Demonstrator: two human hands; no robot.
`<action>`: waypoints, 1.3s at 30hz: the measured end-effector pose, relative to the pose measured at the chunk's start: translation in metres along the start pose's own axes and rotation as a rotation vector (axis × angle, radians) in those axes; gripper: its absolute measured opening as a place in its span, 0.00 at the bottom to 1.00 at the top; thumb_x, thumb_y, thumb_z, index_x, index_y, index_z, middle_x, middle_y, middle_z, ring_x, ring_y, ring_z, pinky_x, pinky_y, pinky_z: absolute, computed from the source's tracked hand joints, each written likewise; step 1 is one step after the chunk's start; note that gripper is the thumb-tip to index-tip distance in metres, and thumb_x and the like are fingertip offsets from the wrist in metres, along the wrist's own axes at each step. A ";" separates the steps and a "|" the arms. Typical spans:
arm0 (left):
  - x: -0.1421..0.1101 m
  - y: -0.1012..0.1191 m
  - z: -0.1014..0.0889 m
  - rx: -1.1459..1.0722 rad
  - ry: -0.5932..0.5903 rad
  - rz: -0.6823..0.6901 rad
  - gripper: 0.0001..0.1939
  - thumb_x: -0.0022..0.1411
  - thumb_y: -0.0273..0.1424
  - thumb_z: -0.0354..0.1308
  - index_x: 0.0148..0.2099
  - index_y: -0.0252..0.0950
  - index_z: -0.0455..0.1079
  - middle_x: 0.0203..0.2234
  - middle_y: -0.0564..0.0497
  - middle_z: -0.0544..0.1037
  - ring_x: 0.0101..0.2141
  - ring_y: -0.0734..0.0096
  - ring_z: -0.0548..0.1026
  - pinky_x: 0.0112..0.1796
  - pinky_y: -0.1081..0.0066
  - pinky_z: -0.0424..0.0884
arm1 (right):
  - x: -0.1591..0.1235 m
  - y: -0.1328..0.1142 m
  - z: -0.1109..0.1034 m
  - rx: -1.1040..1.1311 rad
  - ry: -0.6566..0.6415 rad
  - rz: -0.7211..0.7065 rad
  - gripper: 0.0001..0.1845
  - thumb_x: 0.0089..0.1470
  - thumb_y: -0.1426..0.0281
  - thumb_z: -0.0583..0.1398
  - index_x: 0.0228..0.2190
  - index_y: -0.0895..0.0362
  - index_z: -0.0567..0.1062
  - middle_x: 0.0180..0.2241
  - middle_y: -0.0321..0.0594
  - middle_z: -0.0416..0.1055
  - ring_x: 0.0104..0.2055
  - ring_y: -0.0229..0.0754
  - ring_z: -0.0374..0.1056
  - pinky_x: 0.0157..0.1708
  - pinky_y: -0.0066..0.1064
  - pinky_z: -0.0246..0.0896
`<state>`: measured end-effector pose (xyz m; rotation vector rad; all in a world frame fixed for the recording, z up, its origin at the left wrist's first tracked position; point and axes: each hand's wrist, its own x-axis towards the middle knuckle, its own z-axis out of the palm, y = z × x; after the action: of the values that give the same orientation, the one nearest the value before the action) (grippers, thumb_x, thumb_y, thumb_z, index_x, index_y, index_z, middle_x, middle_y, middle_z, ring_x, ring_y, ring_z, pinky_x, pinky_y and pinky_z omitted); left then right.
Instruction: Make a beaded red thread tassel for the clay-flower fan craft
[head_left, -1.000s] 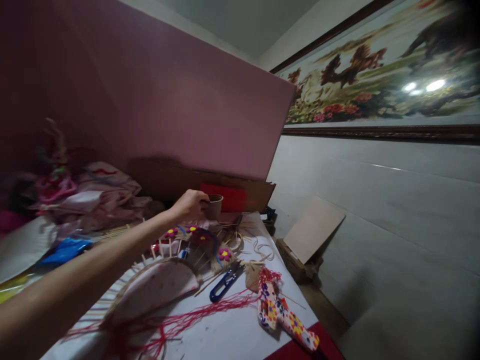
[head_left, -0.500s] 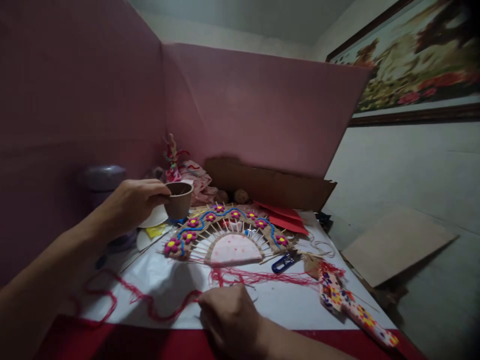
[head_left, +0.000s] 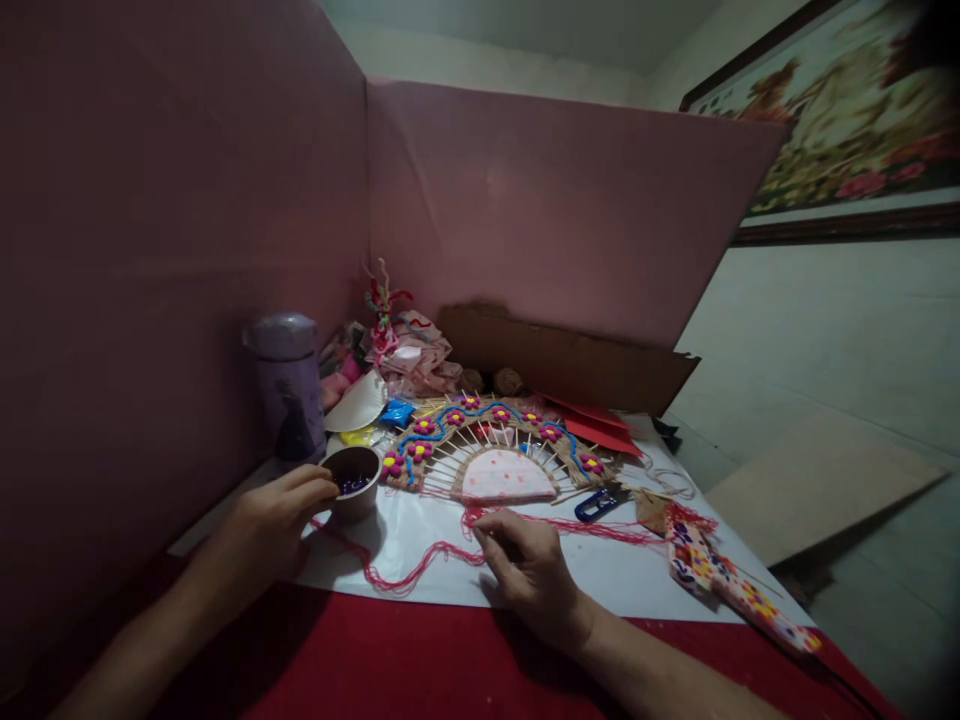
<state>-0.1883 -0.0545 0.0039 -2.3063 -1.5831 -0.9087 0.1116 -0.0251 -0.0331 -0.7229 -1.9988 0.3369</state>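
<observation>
My left hand (head_left: 274,515) grips the side of a small brown paper cup (head_left: 352,480) that stands on the white sheet (head_left: 420,535); dark purple beads show inside it. My right hand (head_left: 525,565) rests on the sheet with its fingers curled and pinched on the red yarn (head_left: 405,575) that trails across the sheet. Just behind both hands lies a fan-shaped craft (head_left: 491,445) of sticks with pink flowers, a blue wavy line and a pink half-disc at its centre.
Blue snips (head_left: 596,503) and a colourful patterned piece (head_left: 731,585) lie to the right. A purple bottle (head_left: 289,385), a white paper plate (head_left: 360,405) and a bundle of fabric (head_left: 416,350) stand at the back left. Pink boards (head_left: 525,200) wall off the table; red cloth (head_left: 420,660) covers its front.
My left hand carried the cup from the back of the table down to the sheet at front left. My right hand came into view and took the red yarn. The view swung left.
</observation>
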 end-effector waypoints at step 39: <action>-0.018 0.014 -0.001 -0.423 0.146 -0.227 0.10 0.60 0.35 0.54 0.32 0.41 0.75 0.44 0.48 0.72 0.43 0.66 0.74 0.37 0.75 0.73 | -0.002 -0.002 -0.004 0.019 -0.068 -0.022 0.07 0.55 0.75 0.55 0.32 0.58 0.73 0.21 0.36 0.70 0.20 0.35 0.63 0.21 0.25 0.56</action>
<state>-0.1807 -0.0743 -0.0035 -2.2727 -1.7502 -1.5626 0.1150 -0.0279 -0.0310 -0.6851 -2.0628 0.3717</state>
